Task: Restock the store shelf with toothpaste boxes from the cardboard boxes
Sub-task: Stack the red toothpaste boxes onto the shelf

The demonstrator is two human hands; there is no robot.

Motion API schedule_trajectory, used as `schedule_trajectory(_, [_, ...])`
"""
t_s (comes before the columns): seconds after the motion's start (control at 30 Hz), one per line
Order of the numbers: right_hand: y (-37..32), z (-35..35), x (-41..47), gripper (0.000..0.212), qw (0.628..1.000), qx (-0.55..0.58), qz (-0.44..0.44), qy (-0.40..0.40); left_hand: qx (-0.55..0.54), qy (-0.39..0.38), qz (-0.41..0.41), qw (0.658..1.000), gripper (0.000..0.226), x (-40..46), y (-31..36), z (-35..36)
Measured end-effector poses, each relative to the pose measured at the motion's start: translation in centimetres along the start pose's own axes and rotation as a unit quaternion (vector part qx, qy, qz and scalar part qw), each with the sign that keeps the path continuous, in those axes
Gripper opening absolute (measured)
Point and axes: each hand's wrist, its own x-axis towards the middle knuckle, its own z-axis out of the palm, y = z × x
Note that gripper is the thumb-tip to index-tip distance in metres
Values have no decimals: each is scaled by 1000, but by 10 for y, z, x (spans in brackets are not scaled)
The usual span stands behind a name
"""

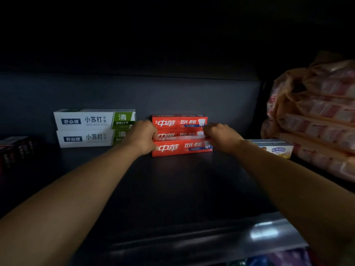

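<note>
From the head view, I have both arms reaching deep into a dark shelf (172, 189). My left hand (143, 137) is curled around the left end of a red box (180, 148) at centre frame, and my right hand (221, 136) pinches its right end, so I am holding it by both short ends. I judge that grip lets me slide it square against the red stack (179, 121) just behind, front face turned outward for shoppers. The red box appears to rest on the shelf floor, touching or nearly touching the stack; the light is too poor to be sure.

The red cartons read 中華 in white, with 双钙·防蛀 and "+50%" beside a tooth picture. At least 2 sit stacked behind the one I hold.

Left of centre, 2 white boxes (94, 128) lie stacked, each printed 小苏打 with a green end panel showing 清; the upper one also reads 清新口气. Their blue brand tag is too blurred for me to read.

At the right, a pale box (276, 148) lies flat beside wrapped packs (317, 116) at the frame's right edge. At far left sit dark boxes (15, 150), their print unreadable.

No cardboard boxes show here.
</note>
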Motion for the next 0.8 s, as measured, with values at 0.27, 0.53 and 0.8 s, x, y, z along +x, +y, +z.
schedule_trajectory(0.27, [8, 7, 20, 34, 1000, 10, 17, 14, 12, -4, 4, 1000, 33, 26, -3, 12])
schedule_trajectory(0.53, [6, 15, 33, 27, 998, 20, 38, 35, 31, 20, 10, 999, 25, 40, -13, 19])
schedule_trajectory(0.8, [7, 17, 35, 32, 991, 129, 37, 2, 59, -23, 16, 998, 26, 42, -15, 22])
